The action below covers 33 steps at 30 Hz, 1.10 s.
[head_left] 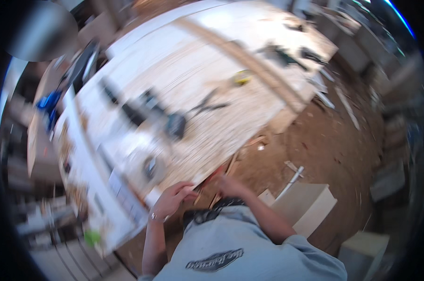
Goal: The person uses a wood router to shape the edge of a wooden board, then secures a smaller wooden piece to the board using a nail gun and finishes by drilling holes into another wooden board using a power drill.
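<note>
hands at the near edge of the sawdust-covered bench

frame is motion-blurred; fine detail unreliable.

progress, judged from how things lie: both hands sit at the near edge of the workbench (212, 140), where a few thin wood strips (221, 180) hang off the edge or lean against it. left hand (173, 199) has fingers curled together, tips seemingly pinching something small at the bench lip; cannot tell what. right hand (230, 186) lies just beside the strips, fingers too blurred to say spread or closed. nothing here looks assembled or finished; work reads as early or mid-way, strips not yet set on the bench top.

surface: pale board top thick with sawdust and shavings. a dark power tool (169, 122) lies mid-bench, a round-bladed saw (148, 166) nearer the left hand, dark pliers-like tool (207, 105) beyond, a yellow tape measure (242, 77) further back, a long wood batten (249, 63) running diagonally across the far part.

room: brown dusty floor (333, 150) strewn with offcuts; pale boxes (310, 203) low right, near the person's right arm. cluttered shelves at left, a blue object (48, 103) among them.
</note>
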### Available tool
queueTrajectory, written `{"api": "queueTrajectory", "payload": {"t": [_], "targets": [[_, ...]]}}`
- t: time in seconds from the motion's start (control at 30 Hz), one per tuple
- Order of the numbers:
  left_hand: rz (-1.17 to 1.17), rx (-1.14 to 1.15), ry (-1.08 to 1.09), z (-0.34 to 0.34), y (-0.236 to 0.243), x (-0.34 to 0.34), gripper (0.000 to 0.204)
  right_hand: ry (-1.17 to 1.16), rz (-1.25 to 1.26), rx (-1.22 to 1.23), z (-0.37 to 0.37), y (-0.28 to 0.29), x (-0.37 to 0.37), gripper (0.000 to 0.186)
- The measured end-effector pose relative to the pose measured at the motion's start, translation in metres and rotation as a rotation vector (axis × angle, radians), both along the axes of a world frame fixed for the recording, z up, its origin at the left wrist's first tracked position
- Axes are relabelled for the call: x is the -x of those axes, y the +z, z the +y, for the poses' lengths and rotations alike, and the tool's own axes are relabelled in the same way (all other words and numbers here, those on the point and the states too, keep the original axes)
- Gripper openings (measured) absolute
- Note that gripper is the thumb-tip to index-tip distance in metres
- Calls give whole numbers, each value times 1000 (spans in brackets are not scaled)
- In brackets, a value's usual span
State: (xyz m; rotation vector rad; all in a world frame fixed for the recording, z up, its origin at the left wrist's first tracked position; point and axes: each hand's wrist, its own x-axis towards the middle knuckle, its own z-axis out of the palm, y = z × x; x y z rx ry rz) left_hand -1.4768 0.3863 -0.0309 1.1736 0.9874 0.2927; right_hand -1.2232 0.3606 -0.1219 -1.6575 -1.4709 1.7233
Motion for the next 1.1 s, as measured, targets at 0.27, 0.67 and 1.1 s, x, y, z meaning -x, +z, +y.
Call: {"api": "queueTrajectory", "payload": {"t": [0.27,0.67,1.1], "targets": [[-302,-653,-1002,3,81,-396,40,20,-79,-107,10,-85,-211,37],[-337,-778,-1743,12,-75,-749,48,-695,-142,53,-66,-116,-512,35],[622,-159,-1990,112,-127,-1202,49,-2207,62,514,-274,-113,-781,25]]}}
